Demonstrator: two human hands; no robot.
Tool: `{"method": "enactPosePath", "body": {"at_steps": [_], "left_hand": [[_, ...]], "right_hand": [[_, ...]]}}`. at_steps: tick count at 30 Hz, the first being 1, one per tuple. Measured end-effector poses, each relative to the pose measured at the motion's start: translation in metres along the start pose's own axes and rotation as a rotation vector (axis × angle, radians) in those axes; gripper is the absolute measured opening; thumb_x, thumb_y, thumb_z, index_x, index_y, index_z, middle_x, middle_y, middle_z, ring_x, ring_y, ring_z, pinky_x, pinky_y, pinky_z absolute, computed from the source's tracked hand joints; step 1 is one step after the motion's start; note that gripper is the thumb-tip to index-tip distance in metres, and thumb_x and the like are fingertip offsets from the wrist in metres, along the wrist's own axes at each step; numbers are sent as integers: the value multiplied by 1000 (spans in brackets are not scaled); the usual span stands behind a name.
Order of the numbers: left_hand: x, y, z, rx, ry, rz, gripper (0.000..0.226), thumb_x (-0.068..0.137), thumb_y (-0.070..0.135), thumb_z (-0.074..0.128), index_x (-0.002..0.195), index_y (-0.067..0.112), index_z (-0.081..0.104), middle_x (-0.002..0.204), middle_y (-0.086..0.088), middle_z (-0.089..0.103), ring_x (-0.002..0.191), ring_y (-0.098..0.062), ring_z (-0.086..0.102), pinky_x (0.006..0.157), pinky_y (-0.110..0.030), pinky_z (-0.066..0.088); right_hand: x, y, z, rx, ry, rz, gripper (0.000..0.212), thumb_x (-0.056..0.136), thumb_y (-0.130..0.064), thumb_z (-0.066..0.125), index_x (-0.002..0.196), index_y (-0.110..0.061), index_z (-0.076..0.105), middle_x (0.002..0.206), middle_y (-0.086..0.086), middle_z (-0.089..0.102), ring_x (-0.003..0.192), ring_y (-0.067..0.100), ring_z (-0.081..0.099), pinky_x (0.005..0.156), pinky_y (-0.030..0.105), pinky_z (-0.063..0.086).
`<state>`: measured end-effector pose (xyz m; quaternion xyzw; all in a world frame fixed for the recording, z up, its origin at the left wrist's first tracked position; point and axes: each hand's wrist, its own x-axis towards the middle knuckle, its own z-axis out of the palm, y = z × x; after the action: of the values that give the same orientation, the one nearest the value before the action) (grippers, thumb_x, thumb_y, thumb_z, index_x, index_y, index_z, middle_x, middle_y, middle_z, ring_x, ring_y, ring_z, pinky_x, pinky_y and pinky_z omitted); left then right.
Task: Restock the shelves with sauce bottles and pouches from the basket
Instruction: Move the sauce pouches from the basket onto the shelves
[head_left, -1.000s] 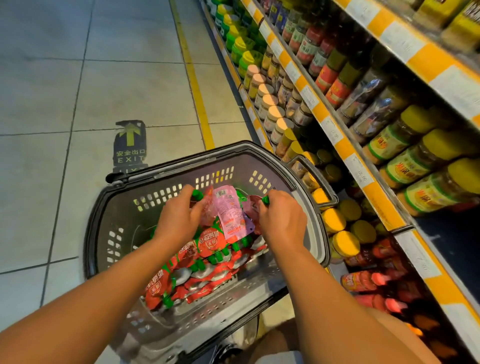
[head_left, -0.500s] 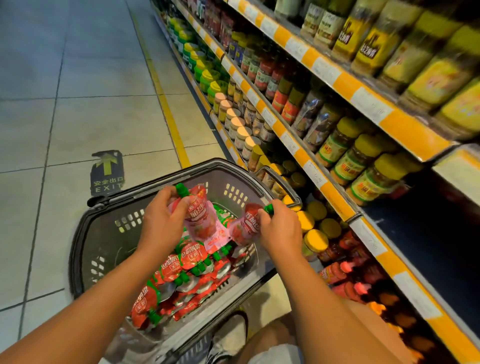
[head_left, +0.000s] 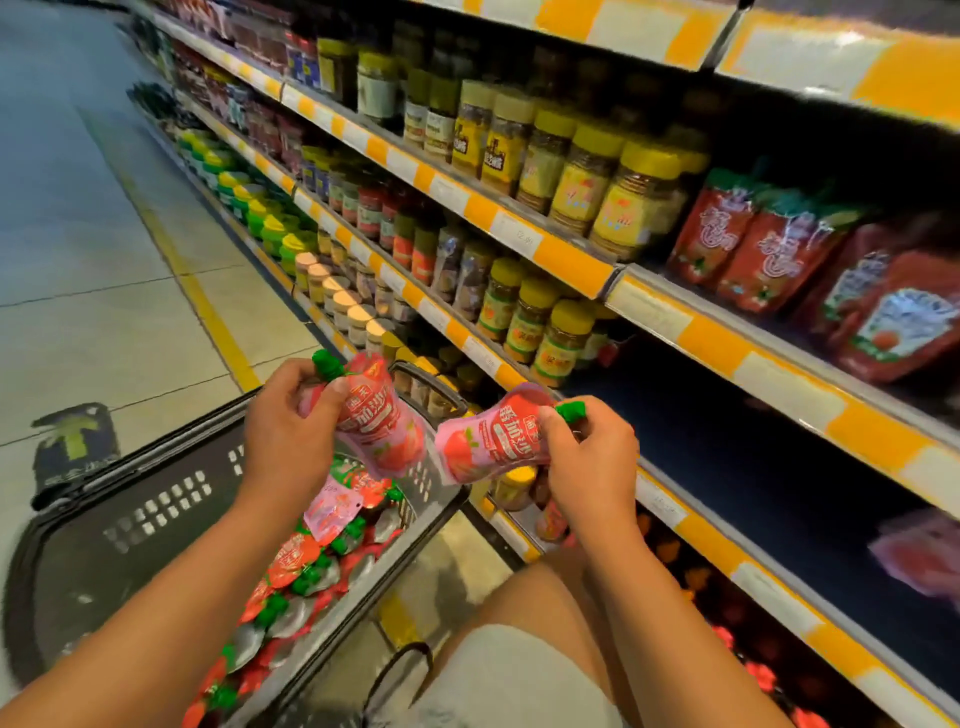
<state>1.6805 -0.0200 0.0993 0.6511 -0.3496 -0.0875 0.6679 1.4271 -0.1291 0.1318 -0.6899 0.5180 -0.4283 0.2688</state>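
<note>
Holding a pouch (head_left: 382, 421) by its neck, the left hand (head_left: 291, 431) keeps it above the basket (head_left: 156, 499); right hand (head_left: 592, 462) pinches another pouch (head_left: 493, 441) likewise, probably for the empty shelf (head_left: 779, 467).

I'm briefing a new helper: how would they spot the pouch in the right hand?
Start at the grey basket on the floor. Above its shelf-side rim, the right hand pinches a pink-red pouch near its green cap. It lies sideways, unlike the left hand's more upright pouch.
</note>
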Motion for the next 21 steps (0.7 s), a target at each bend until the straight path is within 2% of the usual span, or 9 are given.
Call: {"method": "enactPosePath", "body": {"at_steps": [4,7,8,11,12,14,16,18,21], "left_hand": [[-12,39,30,-54,-52,77,16,96,35,72,93,49,64,88,18,72,76,6,66,65,-22,52],[-23,62,57,-131,-119,60,8,94,37,73,98,36,67,88,4,75,83,-8,72,72,-31,59],[-27,70,67,-155,-139,57,8,93,37,74,98,37,67,89,4,75,83,-9,72,71,-31,60],[-44,99,98,-266,-200,70,13,92,34,74,93,46,69,81,15,73,72,3,67,61,-20,56],[-51,106,109,-308,-233,47,9,91,37,74,96,43,69,82,13,72,74,0,67,62,-24,56],[-64,118,131,-361,-303,-14,21,88,43,76,105,34,67,87,4,72,80,-12,69,65,-34,57],[-80,130,156,-408,-366,-62,20,92,37,76,109,36,67,88,4,74,83,-13,73,62,-32,59],[-101,142,179,-411,-434,-55,17,94,32,74,100,47,67,87,8,75,81,-8,74,62,-30,61],[-134,154,211,-388,-544,-68,13,89,39,73,96,47,66,90,6,73,84,-11,71,68,-39,63]], "right_hand": [[-2,6,-77,47,150,-41,17,94,-28,71,79,-21,67,72,-7,68,72,0,64,54,9,43],[-4,18,-132,78,263,-40,20,94,-26,72,76,-21,67,69,-6,68,66,4,65,53,13,43],[-5,24,-149,85,302,-32,21,94,-27,73,75,-21,66,69,-6,69,64,4,64,52,13,43],[-11,42,-196,100,402,-14,23,94,-27,73,74,-19,66,69,-4,68,60,3,59,50,13,40],[-14,47,-210,95,428,-11,24,95,-28,73,75,-17,66,69,-3,68,60,5,59,50,15,40],[-22,60,-237,84,478,-8,24,95,-28,72,75,-17,65,69,-2,68,61,9,60,51,23,43],[-31,74,-261,80,527,6,24,95,-29,72,75,-17,65,69,-2,68,62,11,62,52,26,44],[-40,88,-283,68,577,32,25,95,-30,73,75,-17,65,69,-2,68,63,12,63,53,27,45],[-56,112,-313,51,635,66,23,94,-28,73,75,-17,67,70,-2,69,66,15,66,57,31,49]]}}
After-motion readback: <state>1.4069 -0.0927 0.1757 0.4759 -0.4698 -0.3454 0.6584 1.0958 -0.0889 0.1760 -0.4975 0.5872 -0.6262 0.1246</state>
